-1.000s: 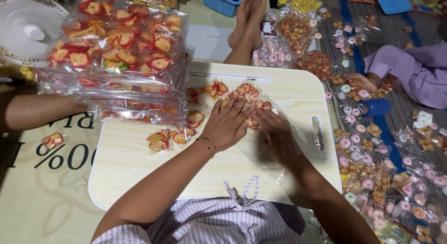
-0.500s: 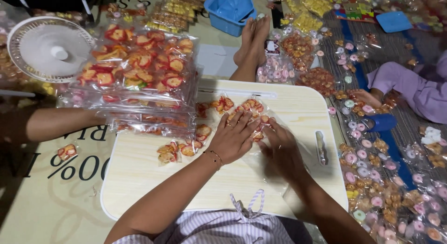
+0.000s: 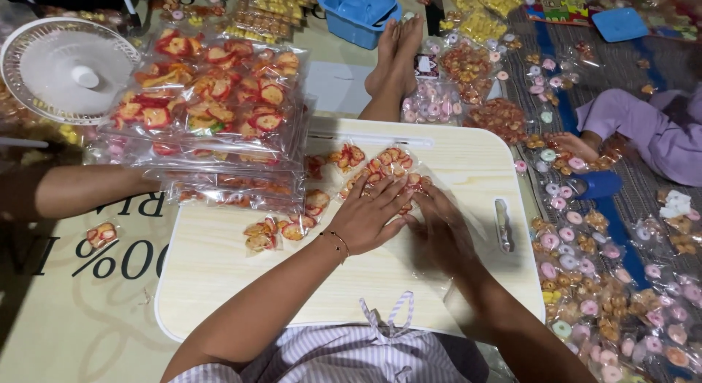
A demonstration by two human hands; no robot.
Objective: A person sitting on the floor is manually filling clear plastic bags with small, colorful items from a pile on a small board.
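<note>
My left hand (image 3: 369,211), a thin bracelet at its wrist, lies flat with fingers spread on a clear bag (image 3: 387,167) of small red and orange snack packets. My right hand (image 3: 439,226) rests beside it on the same bag, fingers bent and pinching the plastic near the packets. The bag lies on a pale wooden lap table (image 3: 219,280). Loose snack packets (image 3: 278,229) sit on the table left of my left hand.
A tall stack of filled clear bags (image 3: 212,98) covers the table's back left. A white fan (image 3: 66,68), a blue basket (image 3: 358,13), another person's feet (image 3: 391,54) and forearm (image 3: 80,189), a person in purple (image 3: 643,130), and many sweets (image 3: 585,280) surround it.
Both hands stay on the bag, their fingers shifting slightly over the packets. The view has tilted, so everything sits lower in the frame.
</note>
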